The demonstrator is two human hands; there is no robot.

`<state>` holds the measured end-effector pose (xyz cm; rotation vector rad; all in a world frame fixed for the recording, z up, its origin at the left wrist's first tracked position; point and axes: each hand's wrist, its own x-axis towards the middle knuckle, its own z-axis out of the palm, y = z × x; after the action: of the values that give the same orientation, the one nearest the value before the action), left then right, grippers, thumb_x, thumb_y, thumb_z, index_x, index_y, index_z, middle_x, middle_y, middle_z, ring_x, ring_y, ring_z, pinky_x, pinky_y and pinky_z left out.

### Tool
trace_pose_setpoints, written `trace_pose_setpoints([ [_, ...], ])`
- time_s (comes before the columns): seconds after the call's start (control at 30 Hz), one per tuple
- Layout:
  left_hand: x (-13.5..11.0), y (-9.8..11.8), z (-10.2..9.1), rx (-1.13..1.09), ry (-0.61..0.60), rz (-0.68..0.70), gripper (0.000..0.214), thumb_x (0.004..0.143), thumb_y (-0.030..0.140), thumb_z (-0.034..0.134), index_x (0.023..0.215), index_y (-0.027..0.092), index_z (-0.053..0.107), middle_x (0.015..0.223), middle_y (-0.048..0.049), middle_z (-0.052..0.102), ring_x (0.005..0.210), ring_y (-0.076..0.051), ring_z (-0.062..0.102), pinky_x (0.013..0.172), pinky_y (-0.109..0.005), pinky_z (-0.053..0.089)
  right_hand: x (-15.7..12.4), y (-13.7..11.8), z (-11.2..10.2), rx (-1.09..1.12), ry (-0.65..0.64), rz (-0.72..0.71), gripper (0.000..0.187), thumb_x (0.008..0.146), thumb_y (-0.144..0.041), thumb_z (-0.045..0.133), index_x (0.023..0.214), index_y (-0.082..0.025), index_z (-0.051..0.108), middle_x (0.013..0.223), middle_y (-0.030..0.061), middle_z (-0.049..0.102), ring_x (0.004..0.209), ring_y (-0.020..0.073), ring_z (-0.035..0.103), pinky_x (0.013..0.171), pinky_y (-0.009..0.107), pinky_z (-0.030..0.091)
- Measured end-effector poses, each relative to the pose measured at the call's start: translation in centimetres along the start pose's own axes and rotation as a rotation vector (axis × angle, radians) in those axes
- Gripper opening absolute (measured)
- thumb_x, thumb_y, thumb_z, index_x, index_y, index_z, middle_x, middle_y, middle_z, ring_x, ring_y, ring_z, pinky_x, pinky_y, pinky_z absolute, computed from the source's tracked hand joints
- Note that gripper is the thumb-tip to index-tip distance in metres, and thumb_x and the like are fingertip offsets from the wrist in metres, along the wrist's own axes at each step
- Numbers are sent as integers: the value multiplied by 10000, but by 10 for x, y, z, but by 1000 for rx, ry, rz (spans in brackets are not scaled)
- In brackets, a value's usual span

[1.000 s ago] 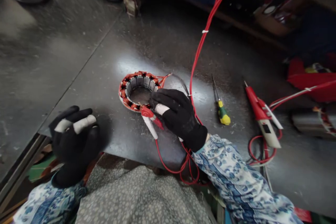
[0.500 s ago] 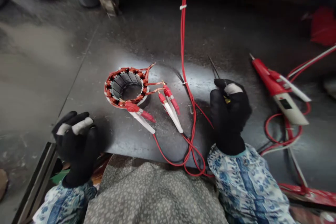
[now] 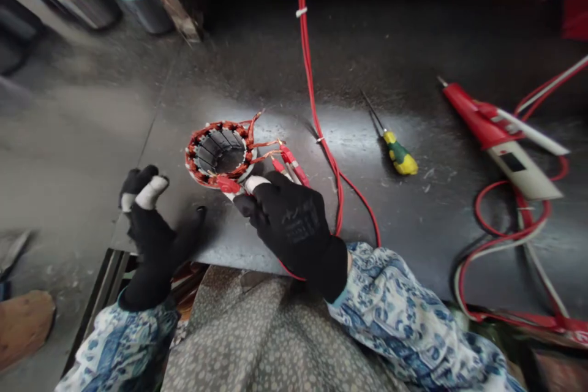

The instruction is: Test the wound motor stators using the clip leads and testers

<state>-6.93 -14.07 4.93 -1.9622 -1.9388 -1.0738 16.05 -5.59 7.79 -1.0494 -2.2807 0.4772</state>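
Note:
A copper-wound stator (image 3: 222, 154) lies on the dark metal table, its bore tilted toward me. A red and white crocodile clip (image 3: 228, 186) sits at its near rim. My right hand (image 3: 294, 215), in a black glove with taped fingertips, is closed around this clip's handle, which the fingers mostly hide. Beyond the knuckles, more red crocodile clips (image 3: 294, 164) are at the stator's wire ends. My left hand (image 3: 158, 220), also gloved, hovers near the table's front edge left of the stator, fingers apart and holding nothing. A yellow and green screwdriver (image 3: 399, 152) rests right of the red cables.
Red cables (image 3: 307, 67) run down across the table's middle. A red and white probe-like tool (image 3: 500, 135) with coiled leads lies at the right. More wound stators (image 3: 87, 3) stand at the back left. At the lower left is a brown object (image 3: 25, 327).
My right hand has let go of the screwdriver, now on the table, and moved left onto the crocodile clip. My left hand has shifted right and spread its fingers.

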Motion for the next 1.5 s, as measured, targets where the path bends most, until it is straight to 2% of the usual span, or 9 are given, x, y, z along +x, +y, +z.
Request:
trace_pose_setpoints([
  [0.2,36,-7,18,-96,-215,267,591,942,232,708,1499,207,512,1549,-181,565,1507,-374,482,1239,-641,418,-13,11,-10,122,-135,124,229,1044,-359,575,984,-196,724,918,77,791,820,221,721,729,326,508],
  [0.4,24,-5,10,-159,-256,194,723,952,228,712,1609,203,412,1665,-207,441,1574,-367,403,1274,-599,381,-32,21,-19,250,-221,211,184,1007,-360,648,979,-205,742,907,53,802,807,199,733,710,301,515],
  [0.57,-29,-4,-14,41,-96,-53,716,900,286,753,1563,244,486,1631,-190,480,1500,-417,484,1203,-648,431,-41,51,-71,287,59,390,229,991,-431,685,924,-235,783,714,-17,735,618,162,646,574,274,455],
  [0.7,-62,-14,-13,146,-58,-14,499,883,266,692,1377,211,645,1378,-195,686,1295,-423,652,1054,-639,536,-45,94,-77,95,372,541,229,991,-389,644,871,-248,778,682,-21,689,643,188,623,651,327,464],
  [0.93,-63,-14,-1,158,-39,41,320,972,281,528,1190,220,755,1141,-174,786,1056,-355,747,899,-543,567,-53,119,-65,42,378,449,211,974,-397,681,878,-243,790,727,22,730,688,209,668,699,365,480],
  [1.03,-61,-10,-3,161,-52,43,315,958,257,539,1197,254,745,1144,-147,786,1044,-346,752,877,-545,565,-56,105,-74,-46,425,440,219,973,-392,693,850,-235,782,753,56,753,708,237,701,701,383,496],
  [1.13,-58,-2,-5,122,-94,-7,267,942,238,595,1168,246,737,1135,-131,780,1027,-330,747,882,-534,568,-53,66,-68,-7,310,293,224,1003,-440,675,986,-242,780,818,55,777,694,234,705,649,364,524],
  [1.33,-28,23,-9,-34,70,-178,264,942,227,701,1205,256,702,1271,-103,726,1198,-301,699,994,-497,582,-35,-3,-3,-120,31,47,693,907,-791,657,1189,-160,710,1044,172,792,864,293,732,741,391,580],
  [1.5,16,28,6,-84,80,88,428,863,276,833,1270,276,698,1416,-105,654,1386,-341,585,1181,-571,489,-46,-1,4,-180,-26,139,386,1033,-514,587,1183,-182,715,842,99,784,727,238,725,635,312,511],
])
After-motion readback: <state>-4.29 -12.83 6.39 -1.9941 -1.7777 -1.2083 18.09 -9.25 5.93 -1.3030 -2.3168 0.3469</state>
